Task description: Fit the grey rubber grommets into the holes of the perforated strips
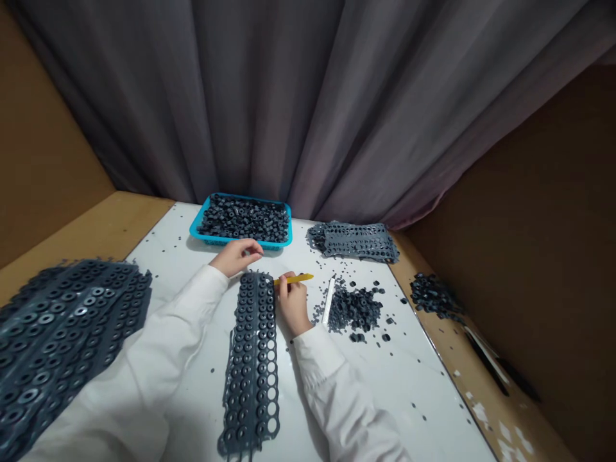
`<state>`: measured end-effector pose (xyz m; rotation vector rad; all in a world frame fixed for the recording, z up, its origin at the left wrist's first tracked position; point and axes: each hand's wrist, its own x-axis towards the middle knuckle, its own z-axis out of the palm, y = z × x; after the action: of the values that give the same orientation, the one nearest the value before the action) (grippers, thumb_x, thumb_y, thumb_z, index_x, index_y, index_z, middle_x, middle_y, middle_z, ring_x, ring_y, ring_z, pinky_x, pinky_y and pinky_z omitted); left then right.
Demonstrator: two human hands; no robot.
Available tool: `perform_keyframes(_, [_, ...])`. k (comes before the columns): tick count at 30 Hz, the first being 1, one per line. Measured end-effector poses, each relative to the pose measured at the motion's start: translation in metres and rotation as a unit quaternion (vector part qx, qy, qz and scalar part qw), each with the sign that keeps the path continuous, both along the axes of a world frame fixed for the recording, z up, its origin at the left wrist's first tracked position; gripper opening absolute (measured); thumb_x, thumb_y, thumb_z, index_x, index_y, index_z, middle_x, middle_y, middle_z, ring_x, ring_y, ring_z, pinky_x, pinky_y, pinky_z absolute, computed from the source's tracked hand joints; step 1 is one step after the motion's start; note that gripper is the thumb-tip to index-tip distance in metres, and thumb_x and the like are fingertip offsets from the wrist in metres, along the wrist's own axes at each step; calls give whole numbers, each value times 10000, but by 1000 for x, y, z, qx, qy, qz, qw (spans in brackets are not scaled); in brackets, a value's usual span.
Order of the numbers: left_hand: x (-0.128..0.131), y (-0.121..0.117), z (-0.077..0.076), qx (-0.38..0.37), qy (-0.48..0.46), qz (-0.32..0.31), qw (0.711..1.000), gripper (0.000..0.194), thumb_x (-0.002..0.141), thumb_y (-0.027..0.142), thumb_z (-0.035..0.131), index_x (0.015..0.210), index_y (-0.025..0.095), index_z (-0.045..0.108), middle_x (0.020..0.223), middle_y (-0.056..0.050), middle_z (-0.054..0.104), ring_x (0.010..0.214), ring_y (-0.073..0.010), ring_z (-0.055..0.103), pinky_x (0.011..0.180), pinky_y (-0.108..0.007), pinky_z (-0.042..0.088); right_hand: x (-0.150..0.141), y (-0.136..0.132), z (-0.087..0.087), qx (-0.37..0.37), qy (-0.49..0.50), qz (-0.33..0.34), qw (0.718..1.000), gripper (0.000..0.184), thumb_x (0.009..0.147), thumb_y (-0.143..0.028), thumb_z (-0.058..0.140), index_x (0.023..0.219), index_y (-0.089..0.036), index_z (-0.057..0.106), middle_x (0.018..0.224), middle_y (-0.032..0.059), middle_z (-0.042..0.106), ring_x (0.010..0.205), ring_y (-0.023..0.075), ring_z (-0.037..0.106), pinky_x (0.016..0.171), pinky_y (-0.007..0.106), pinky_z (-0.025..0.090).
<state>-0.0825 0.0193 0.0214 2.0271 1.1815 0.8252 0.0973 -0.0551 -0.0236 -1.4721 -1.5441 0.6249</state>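
My right hand [293, 305] is closed around a slim yellow pen-like tool [302, 278], whose pointed end sticks out to the right. It rests beside the far right edge of a dark rubber sheet of rings [250, 359]. Several round holes run down the sheet's near right edge, while its other rows still carry rings. My left hand [237, 256] hovers between the sheet's far end and a blue basket [192, 231]. Its fingers are loosely curved, with a gap to the thumb and nothing visible between them. Small black rings [243, 218] fill the basket.
A stack of ringed sheets [72, 321] lies at left. Punched-out sheets [359, 240] sit at the back right. Nearer are a pile of small black pieces [359, 308] and a white pen-like stick [329, 300]. More black pieces [433, 295] lie by the brown right wall.
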Motion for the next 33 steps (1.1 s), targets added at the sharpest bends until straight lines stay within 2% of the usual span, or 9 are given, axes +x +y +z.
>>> perform_keyframes(4, [4, -2, -10, -139, -39, -10, 989, 235, 689, 293, 544, 859, 138, 590, 673, 4, 586, 584, -143, 561, 552, -240, 433, 3, -1, -2, -20, 129, -39, 991, 300, 876, -349, 362, 737, -162, 552, 605, 29, 620, 580, 150, 599, 598, 229, 430])
perform_keyframes(6, [14, -5, -17, -163, -35, -36, 985, 272, 689, 243, 508, 924, 141, 603, 666, 10, 587, 565, -137, 555, 544, -237, 433, 4, -2, -2, -21, 140, -44, 989, 291, 865, -350, 378, 721, -163, 549, 596, 21, 607, 561, 144, 585, 583, 225, 427])
perform_keyframes(9, [27, -8, -22, -107, 25, -74, 991, 257, 692, 161, 456, 848, 145, 659, 738, -17, 627, 639, -134, 559, 609, -232, 439, 4, -3, -3, -14, 110, -32, 993, 322, 856, -335, 388, 627, -164, 537, 641, 37, 611, 551, 132, 567, 561, 218, 409])
perform_keyframes(12, [33, -9, -25, -46, 98, -76, 991, 230, 652, 108, 473, 754, 131, 678, 754, -33, 625, 635, -124, 541, 614, -217, 433, 4, -4, -4, -12, 95, -34, 995, 326, 862, -325, 380, 632, -161, 542, 647, 38, 609, 547, 129, 562, 559, 217, 400])
perform_keyframes(17, [35, -13, -24, -20, 152, -88, 984, 215, 593, 98, 555, 775, 123, 667, 771, -29, 586, 548, -95, 489, 583, -210, 431, 5, -3, -3, -13, 40, -22, 999, 310, 870, -324, 366, 675, -160, 542, 569, 25, 584, 522, 139, 541, 552, 226, 389])
perform_keyframes(23, [41, -18, -18, 15, 208, -142, 968, 213, 606, 75, 578, 784, 147, 670, 778, -38, 583, 709, -159, 552, 714, -249, 439, 5, -4, 5, 4, -42, 19, 999, 296, 883, -296, 328, 714, -164, 533, 544, 18, 555, 516, 150, 533, 559, 240, 373])
perform_keyframes(29, [42, -17, -18, 22, 232, -153, 961, 190, 648, 85, 586, 798, 155, 679, 807, -46, 609, 738, -162, 571, 722, -242, 439, 6, -8, 4, -17, 50, -25, 998, 354, 892, -333, 323, 651, -177, 528, 585, 26, 595, 556, 143, 569, 594, 226, 414])
perform_keyframes(33, [42, -17, -18, 21, 237, -149, 960, 189, 647, 95, 595, 807, 147, 682, 808, -49, 619, 734, -160, 575, 705, -234, 437, 7, -8, 1, -20, 50, -19, 998, 386, 890, -337, 331, 597, -175, 523, 592, 26, 582, 556, 137, 566, 604, 227, 416])
